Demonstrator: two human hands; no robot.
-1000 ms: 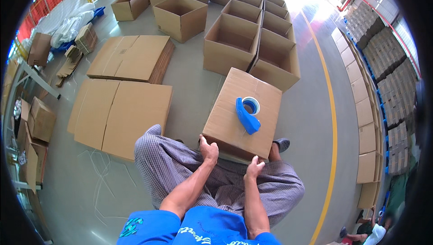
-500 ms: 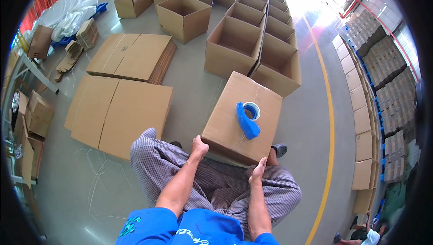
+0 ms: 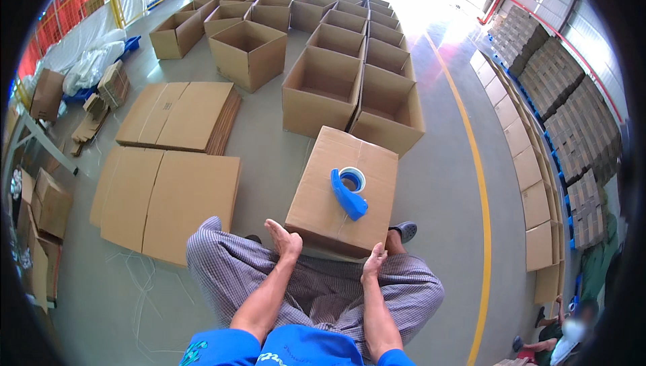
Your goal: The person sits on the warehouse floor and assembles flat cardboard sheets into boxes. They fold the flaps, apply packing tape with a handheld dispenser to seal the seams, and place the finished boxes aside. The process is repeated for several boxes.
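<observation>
A closed cardboard box (image 3: 316,194) sits on the floor in front of my crossed legs. On its top lies a blue tape dispenser (image 3: 348,196) beside a roll of tape (image 3: 352,179) with a pale rim. My left hand (image 3: 285,241) is held just off the box's near left corner, its fingers stretched out and nothing in it. At the near right corner my right hand (image 3: 374,262) is closed against the box's edge, its fingers partly hidden by the hand itself.
Two stacks of flattened cartons (image 3: 192,197) (image 3: 178,115) lie to the left. Open-topped boxes (image 3: 319,86) stand in rows ahead. A yellow floor line (image 3: 479,177) runs along the right, past stacked cardboard (image 3: 579,127). Another person (image 3: 565,332) sits at the lower right.
My left hand has come off the box's corner and its fingers have opened out. My right hand stays at the near right corner. The view has shifted, so the scene sits lower and further left.
</observation>
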